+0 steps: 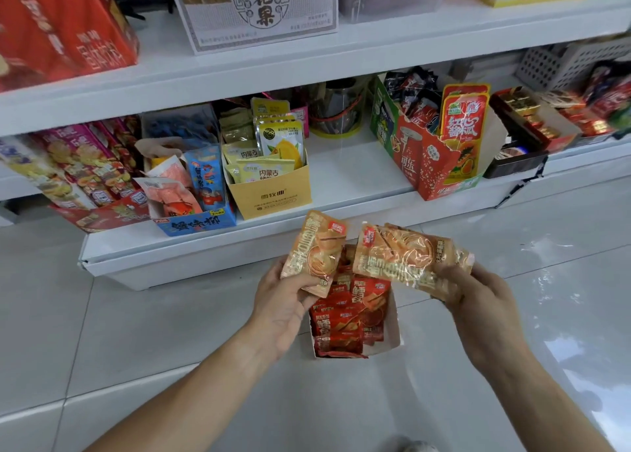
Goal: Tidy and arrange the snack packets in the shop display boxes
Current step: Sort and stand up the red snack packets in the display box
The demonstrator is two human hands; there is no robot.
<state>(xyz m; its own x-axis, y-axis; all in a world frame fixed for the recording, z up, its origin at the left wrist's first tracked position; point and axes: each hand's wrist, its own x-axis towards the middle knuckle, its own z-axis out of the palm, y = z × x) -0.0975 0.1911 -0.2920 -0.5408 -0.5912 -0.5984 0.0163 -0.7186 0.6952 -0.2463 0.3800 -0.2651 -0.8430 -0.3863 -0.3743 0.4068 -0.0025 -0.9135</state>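
Head view: I look down at my two hands in front of a low white shelf [341, 178].
Left hand: my left hand [283, 301] has its fingers curled round the bottom of one orange packet [316, 253]. The packet stands nearly straight up.
Right hand: my right hand [478, 298] pinches a small bunch of orange packets [406, 257] by their right end. They lie sideways, pointing left.
Packets apart or touching: the two lots are close at the top. I cannot tell if they touch.
White box: a white box [394, 318] sits on the grey floor [136, 332], under my hands and just in front of the shelf's front edge.
Red packets: red packets [345, 318] fill the white box. My hands and the orange packets hide its far end.
Shelf, left part: a blue box [194, 224] with pink packets stands at the front edge. A tan box [276, 195] with yellow packets is just beside it on the right.
Shelf, middle: there is a bare gap right of the tan box.
Shelf, right part: a red and green box [430, 168] holds tall red packets.
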